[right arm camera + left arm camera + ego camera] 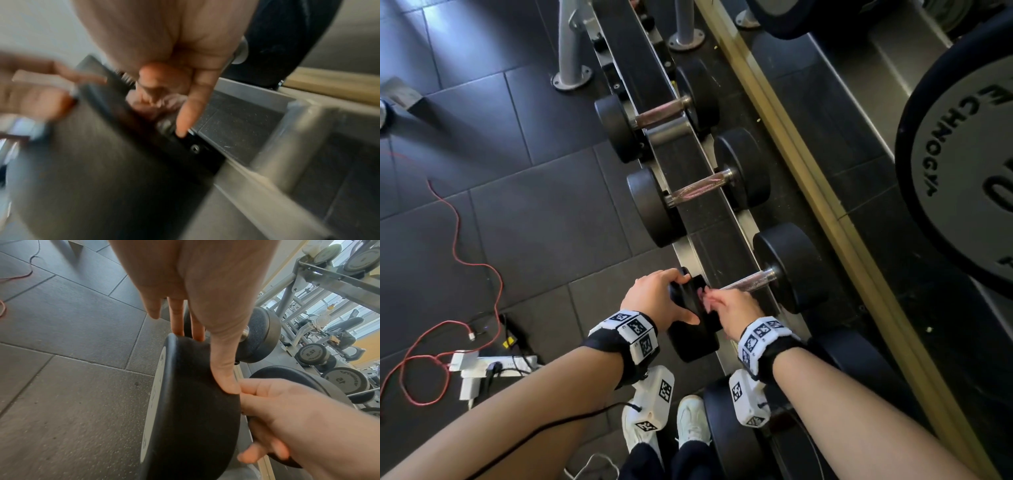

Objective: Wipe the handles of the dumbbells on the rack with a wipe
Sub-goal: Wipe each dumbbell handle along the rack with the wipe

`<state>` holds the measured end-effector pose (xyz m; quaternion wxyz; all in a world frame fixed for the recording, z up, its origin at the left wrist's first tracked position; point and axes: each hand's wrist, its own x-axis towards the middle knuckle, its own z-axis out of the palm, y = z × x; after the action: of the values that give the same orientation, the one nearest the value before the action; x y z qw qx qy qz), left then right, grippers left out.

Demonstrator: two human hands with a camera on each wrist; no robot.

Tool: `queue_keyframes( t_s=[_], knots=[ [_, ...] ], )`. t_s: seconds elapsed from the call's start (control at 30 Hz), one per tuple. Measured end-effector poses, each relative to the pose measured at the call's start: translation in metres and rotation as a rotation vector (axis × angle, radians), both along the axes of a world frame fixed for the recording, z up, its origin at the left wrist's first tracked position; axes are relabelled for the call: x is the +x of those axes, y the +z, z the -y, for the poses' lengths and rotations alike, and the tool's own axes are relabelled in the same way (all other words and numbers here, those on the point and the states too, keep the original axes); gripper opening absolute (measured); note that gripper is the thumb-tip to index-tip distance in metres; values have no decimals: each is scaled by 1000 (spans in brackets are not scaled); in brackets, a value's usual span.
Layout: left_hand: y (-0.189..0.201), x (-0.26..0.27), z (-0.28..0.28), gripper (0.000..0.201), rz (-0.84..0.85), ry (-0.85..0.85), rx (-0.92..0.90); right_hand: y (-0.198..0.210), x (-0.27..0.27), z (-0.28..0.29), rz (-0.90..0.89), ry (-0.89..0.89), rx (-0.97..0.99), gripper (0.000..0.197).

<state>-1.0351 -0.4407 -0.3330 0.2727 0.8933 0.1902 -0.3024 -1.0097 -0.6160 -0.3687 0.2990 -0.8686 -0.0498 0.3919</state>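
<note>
A grey metal rack point(688, 161) runs diagonally and carries several black dumbbells. My left hand point(664, 294) grips the near rubber head point(695, 332) of one dumbbell, fingers over its top and thumb point(224, 369) along its side. My right hand point(726, 308) sits just behind that head on the chrome handle point(753, 282), fingers curled on a crumpled pinkish wipe point(162, 101) with the index finger point(191, 112) stretched out. The right wrist view is blurred. The far head point(791, 267) lies beyond the rack rail.
Two more dumbbells point(702, 190) point(661, 114) lie further along the rack, another point(729, 428) nearer my white shoes point(691, 421). A red cable point(465, 260) and a power strip point(493, 363) lie on the dark floor tiles at left. A yellow-edged mirror point(791, 137) lines the right.
</note>
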Motion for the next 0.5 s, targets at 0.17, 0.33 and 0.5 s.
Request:
queue_keyframes(
  t_s=[0.17,0.33,0.5],
  knots=[
    [0,-3,1,81,-9,32,-24,11,26,19,204,-38,-253,28],
    [2,-1,1,80,-41,49,-41,9,19,23,115,94,-549,34],
    [3,2,0,78,-32,13,-35,9,20,16,15,-151,-269,44]
  ],
)
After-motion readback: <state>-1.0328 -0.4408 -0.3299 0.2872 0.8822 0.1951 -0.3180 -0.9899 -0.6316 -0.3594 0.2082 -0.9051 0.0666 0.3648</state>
